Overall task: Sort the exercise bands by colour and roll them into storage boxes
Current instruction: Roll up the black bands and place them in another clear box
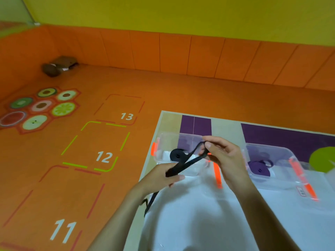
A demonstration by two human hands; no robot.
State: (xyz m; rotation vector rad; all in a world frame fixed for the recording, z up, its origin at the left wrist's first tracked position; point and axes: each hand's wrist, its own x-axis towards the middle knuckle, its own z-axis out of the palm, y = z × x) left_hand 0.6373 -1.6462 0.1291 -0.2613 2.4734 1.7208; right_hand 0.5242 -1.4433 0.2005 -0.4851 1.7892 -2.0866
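Nearest the camera, a white sheet (199,211) covers the front part of the table (166,120), beneath both forearms. The left hand (161,176) has its fingers curled round a long flat black elastic exercise band (189,163), the thumb lying along the strap's underside. Below those fingers the band's loose end hangs past the table edge. From the left fingers the strap rises rightward and away to the right hand (226,156), whose thumb and forefinger pinch it at a fold, the other fingers loosely bent behind. Both hands hold the band clear of the sheet.

Just beyond the left fingers, and below-left of the right fingertips, stands a clear plastic storage box with orange latches (157,142). A coiled black roll (176,155) lies inside it; whether it joins the held strap cannot be told. Right of the right hand's knuckles stands a second clear plastic box (272,153), holding a loosely coiled purple band (259,166). A lime-green disc (322,159) shows beside it.

Farther off, left of the hands, the orange floor (181,91) bears squares numbered 11, 12 and 13 and a cluster of fruit-slice hexagons (39,107). A brown object (58,67) sits in the far corner.
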